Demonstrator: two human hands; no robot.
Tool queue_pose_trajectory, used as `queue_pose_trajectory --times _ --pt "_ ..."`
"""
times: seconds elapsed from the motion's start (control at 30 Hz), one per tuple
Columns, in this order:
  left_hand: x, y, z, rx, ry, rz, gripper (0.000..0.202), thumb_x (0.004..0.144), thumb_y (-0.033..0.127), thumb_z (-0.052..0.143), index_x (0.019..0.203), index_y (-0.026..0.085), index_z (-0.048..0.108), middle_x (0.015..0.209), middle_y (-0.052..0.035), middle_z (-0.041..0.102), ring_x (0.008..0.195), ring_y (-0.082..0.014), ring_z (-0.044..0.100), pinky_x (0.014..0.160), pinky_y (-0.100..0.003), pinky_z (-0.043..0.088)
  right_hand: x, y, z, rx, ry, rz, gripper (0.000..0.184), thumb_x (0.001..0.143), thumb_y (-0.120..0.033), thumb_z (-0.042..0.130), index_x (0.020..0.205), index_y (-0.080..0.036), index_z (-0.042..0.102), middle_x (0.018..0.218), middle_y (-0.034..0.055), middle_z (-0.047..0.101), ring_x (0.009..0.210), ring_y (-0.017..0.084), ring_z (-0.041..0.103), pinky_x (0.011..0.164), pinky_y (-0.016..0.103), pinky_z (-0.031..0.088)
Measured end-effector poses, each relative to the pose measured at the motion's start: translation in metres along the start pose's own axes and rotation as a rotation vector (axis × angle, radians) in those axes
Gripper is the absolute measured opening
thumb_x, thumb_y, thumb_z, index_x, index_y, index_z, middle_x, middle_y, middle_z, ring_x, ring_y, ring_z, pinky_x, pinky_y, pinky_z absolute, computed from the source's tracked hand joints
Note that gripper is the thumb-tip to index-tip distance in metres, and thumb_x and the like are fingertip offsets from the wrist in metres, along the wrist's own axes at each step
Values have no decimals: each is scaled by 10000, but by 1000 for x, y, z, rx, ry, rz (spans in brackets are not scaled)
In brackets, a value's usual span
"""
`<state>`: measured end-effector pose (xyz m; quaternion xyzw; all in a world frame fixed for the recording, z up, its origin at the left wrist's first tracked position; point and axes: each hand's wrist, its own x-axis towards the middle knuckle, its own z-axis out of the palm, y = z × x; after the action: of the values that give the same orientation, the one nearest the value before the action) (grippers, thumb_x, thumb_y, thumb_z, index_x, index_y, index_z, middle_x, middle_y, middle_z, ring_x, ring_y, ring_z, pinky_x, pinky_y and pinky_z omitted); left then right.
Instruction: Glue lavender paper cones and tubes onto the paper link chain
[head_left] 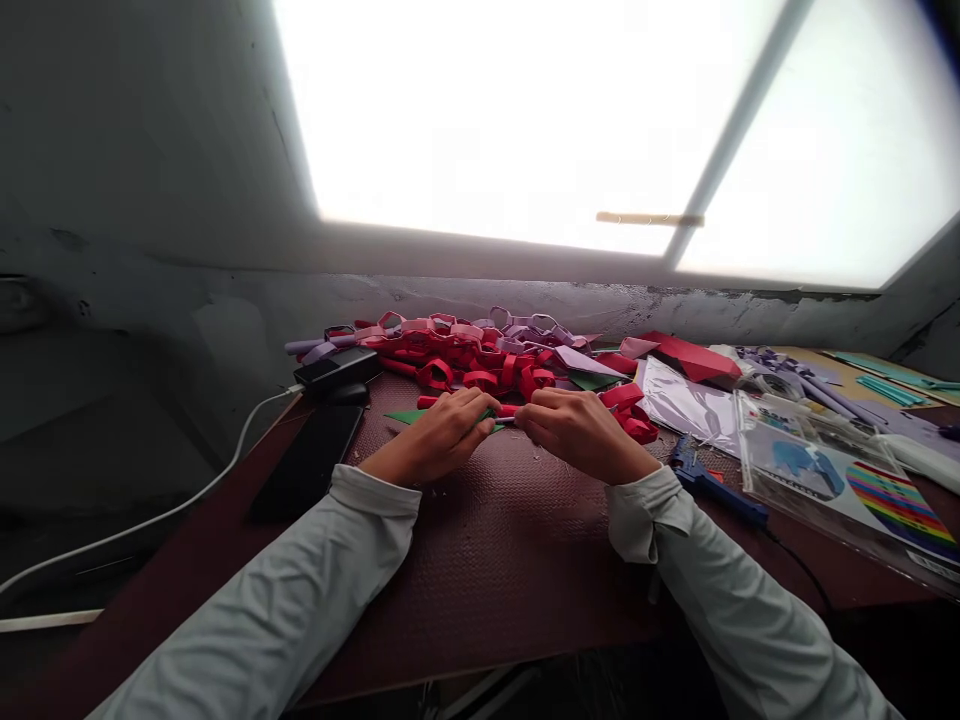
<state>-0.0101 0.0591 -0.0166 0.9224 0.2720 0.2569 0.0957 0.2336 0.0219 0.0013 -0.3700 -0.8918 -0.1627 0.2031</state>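
My left hand (pixel 444 438) is closed on a piece of green paper (pixel 405 415), whose pointed corner sticks out to the left of my fingers. A thin, light stick (pixel 507 420) spans the gap between my hands, its left end at the green paper. My right hand (pixel 574 432) pinches the other end of that stick. My fingers partly hide both the paper and the stick. Right behind my hands lies a heap of red paper chain (pixel 480 380), with pink and purple links further back.
To the left lie a black phone (pixel 307 465) and a black device (pixel 337 368) with a white cable (pixel 225 460). At right are a blue glue gun (pixel 716 485), a clear plastic packet (pixel 847 470), and red folded paper (pixel 694 357). A bright window (pixel 525 110) rises behind the table.
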Motion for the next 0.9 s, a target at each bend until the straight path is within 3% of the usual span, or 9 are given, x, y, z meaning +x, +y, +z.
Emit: queue_pose_trajectory --times 0.1,0.27,0.37,0.47,0.63,0.77,0.9 --pt "-1 -1 1 15 7 12 264 1070 295 428 1234 190 606 1175 -84 653 1127 -218 607 988 -358 454 1 -5 -2 -19 -1 -5 282 1075 -260 488 872 -188 670 784 2 593 654 107 449 586 306 207" --pt "1 -5 8 86 2 51 378 965 394 659 1260 169 594 1200 -109 661 1125 -253 616 964 -379 498 2 -10 2 -55 15 25 232 1059 -234 514 878 -178 648 794 14 613 670 113 480 590 315 191" --pt "4 -3 10 208 3 39 184 1008 207 549 1166 160 629 1160 -109 679 1080 -234 637 927 -364 517 3 -13 3 -43 -16 22 231 1058 -220 509 871 -182 639 781 7 617 651 110 480 587 314 197" --pt "6 4 11 388 -30 29 201 991 106 514 1133 146 651 1142 -111 697 1066 -238 656 923 -369 527 4 -17 2 -43 -23 22 231 1060 -180 486 879 -179 630 777 7 618 631 112 472 588 311 215" --pt "6 11 10 632 -48 34 227 996 103 516 1171 129 659 1149 -118 709 1010 -256 679 865 -385 547 5 -17 -1 32 -23 4 229 1080 -204 463 943 -151 638 830 39 628 696 133 539 653 294 326" --pt "6 13 9 702 -7 60 275 1000 109 527 1247 138 646 1275 -146 680 1095 -262 674 877 -391 539 4 -14 1 80 -60 4 221 1070 -153 460 928 -154 629 851 40 619 711 138 559 668 295 357" --pt "6 16 11 811 24 85 308 1027 140 476 1289 125 636 1254 -166 683 1126 -300 648 880 -441 513 4 -14 2 140 -38 -18 193 1063 -147 474 938 -156 621 866 42 624 712 139 571 668 288 385"
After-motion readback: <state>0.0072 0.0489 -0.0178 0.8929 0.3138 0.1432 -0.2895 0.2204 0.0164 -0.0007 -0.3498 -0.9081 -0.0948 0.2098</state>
